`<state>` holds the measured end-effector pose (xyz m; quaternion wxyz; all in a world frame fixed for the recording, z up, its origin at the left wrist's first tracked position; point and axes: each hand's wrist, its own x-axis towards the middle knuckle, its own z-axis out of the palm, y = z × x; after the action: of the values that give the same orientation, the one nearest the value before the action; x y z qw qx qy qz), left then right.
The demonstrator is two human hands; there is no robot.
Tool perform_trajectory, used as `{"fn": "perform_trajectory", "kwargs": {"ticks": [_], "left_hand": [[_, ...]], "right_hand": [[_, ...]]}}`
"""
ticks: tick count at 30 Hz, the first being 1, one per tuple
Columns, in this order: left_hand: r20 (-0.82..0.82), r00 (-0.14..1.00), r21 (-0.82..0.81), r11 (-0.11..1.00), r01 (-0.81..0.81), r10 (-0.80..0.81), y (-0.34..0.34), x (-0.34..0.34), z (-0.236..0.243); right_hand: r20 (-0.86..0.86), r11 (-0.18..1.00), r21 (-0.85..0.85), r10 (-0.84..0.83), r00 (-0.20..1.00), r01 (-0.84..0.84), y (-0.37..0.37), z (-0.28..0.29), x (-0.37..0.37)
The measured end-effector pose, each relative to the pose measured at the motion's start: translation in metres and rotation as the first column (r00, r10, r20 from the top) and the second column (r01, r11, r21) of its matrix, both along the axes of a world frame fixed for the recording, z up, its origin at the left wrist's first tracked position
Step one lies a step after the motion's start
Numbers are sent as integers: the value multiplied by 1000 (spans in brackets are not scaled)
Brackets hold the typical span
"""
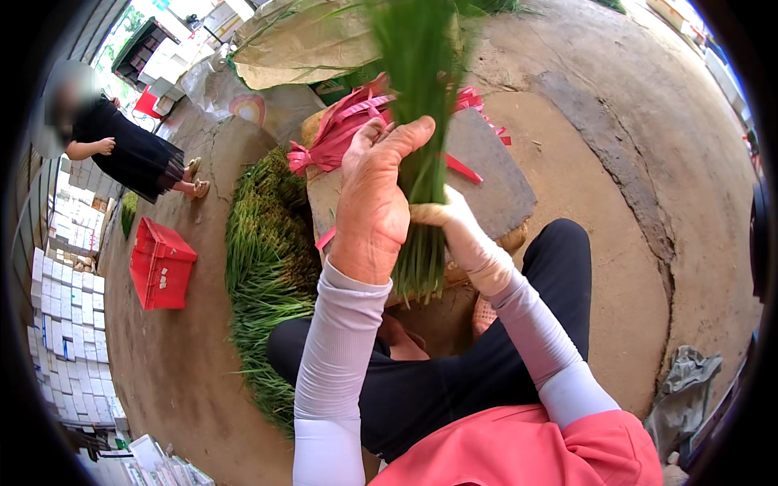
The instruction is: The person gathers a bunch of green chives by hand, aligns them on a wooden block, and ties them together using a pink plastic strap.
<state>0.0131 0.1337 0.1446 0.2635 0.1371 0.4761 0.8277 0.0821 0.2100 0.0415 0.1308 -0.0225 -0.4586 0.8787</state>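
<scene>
green leaf bundle, stems nearest

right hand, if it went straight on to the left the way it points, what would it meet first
Most likely the left hand, its palm just beyond the green stalks that the right hand grips; depth is unclear, so the hands may touch.

Bright, soft daylight surrounds me, nearly washing out the pale opening at upper left. My bundle of long, thin green leaves blurs toward its top; stacked white rectangular boxes bend near the black fisheye rim.
</scene>
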Motion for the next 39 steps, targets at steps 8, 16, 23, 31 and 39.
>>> {"fn": "perform_trajectory", "kwargs": {"ticks": [8, 16, 23, 31, 39], "left_hand": [[-271, 962, -242, 969, -44, -24, -58, -9, -31], [166, 912, -311, 857, 410, -376, -87, 66, -125], [294, 935, -365, 882, 300, -197, -103, 94, -127], [257, 961, -395, 897, 199, -101, -144, 96, -132], [198, 980, -501, 857, 124, -26, -153, 101, -141]], "right_hand": [[-175, 729, -658, 97, 980, -189, 28, -49, 26], [119, 684, -721, -40, 992, 114, -4, -57, 21], [275, 859, -475, -59, 960, 189, -32, -55, 26], [112, 736, 91, -677, 728, 671, 64, -66, 7], [35, 920, 158, -368, 929, 358, 26, -19, 25]]}}
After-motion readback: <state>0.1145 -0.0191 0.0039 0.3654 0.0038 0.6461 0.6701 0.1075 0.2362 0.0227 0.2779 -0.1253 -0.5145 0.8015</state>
